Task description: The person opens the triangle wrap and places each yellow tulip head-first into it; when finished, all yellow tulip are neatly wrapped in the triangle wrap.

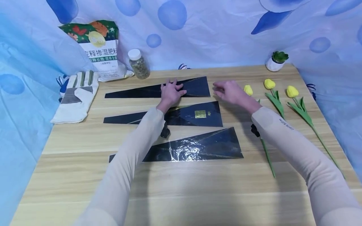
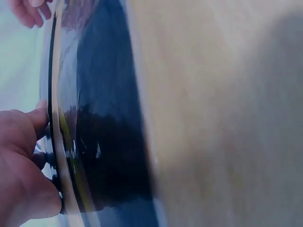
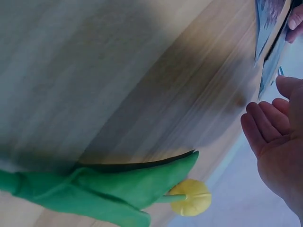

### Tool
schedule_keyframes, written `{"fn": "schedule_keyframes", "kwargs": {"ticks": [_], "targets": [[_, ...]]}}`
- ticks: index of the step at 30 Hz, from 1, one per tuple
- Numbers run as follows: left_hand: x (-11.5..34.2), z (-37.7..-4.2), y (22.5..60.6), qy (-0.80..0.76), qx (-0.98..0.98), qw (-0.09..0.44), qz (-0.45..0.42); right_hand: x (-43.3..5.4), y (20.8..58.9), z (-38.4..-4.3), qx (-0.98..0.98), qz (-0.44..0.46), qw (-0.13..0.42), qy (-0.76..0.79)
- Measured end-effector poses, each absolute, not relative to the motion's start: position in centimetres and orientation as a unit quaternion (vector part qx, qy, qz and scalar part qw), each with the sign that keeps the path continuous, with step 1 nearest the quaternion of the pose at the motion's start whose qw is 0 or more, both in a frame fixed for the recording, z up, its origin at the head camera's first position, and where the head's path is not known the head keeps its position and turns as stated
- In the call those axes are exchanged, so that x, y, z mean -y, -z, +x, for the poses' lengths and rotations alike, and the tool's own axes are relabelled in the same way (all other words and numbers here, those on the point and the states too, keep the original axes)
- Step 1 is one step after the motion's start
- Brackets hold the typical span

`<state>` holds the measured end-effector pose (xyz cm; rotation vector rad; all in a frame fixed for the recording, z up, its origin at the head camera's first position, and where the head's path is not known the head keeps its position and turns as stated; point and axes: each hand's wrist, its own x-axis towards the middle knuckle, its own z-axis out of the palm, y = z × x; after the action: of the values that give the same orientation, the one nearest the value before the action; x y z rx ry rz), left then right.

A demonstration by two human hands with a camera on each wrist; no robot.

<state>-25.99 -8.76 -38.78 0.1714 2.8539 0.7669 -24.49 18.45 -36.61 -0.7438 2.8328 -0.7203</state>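
Three long black tapered sleeves of glossy wrap lie in rows, narrow ends to the left. On the far sleeve (image 1: 198, 87) my left hand (image 1: 171, 93) rests with its fingers spread, fingertips on the surface. The middle sleeve (image 1: 185, 116) carries a gold square label; part of it lies under my left forearm. Light glares off the near sleeve (image 1: 195, 147). My right hand (image 1: 230, 91) hovers just right of the far sleeve's wide end, fingers loosely bent with nothing in them. A yellow tulip (image 3: 190, 197) lies below that hand in the right wrist view.
Two more yellow tulips (image 1: 269, 83) lie at the right, beside a small potted succulent (image 1: 275, 63). Along the back left stand a fertilizer bag (image 1: 106, 59) and a white-capped jar (image 1: 139, 66). A pair of work gloves (image 1: 74, 103) lies at the left edge of the wooden table (image 1: 198, 188).
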Motion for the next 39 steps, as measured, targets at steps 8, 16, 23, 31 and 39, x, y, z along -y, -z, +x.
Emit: {"fn": "schedule_keyframes", "kwargs": {"ticks": [8,16,23,31,39], "targets": [[8.8,-26.1,39.5,-0.337,-0.938,0.075,0.022,-18.9,36.8,-24.5,-0.935,-0.245,0.05,0.251],[9.0,-25.8,40.0,-0.379,-0.923,0.064,0.015,-18.4,37.2,-24.7,-0.925,-0.232,0.039,0.299],[9.1,-25.3,40.3,-0.437,-0.898,0.039,0.005,-17.6,37.4,-24.9,-0.918,-0.161,0.031,0.362],[9.2,-25.2,40.5,-0.506,-0.862,0.035,-0.022,-17.9,36.6,-24.9,-0.896,-0.098,0.064,0.429],[9.8,-25.5,39.5,-0.54,-0.841,0.013,-0.025,-23.5,32.5,-20.8,-0.927,-0.088,0.044,0.362]]}}
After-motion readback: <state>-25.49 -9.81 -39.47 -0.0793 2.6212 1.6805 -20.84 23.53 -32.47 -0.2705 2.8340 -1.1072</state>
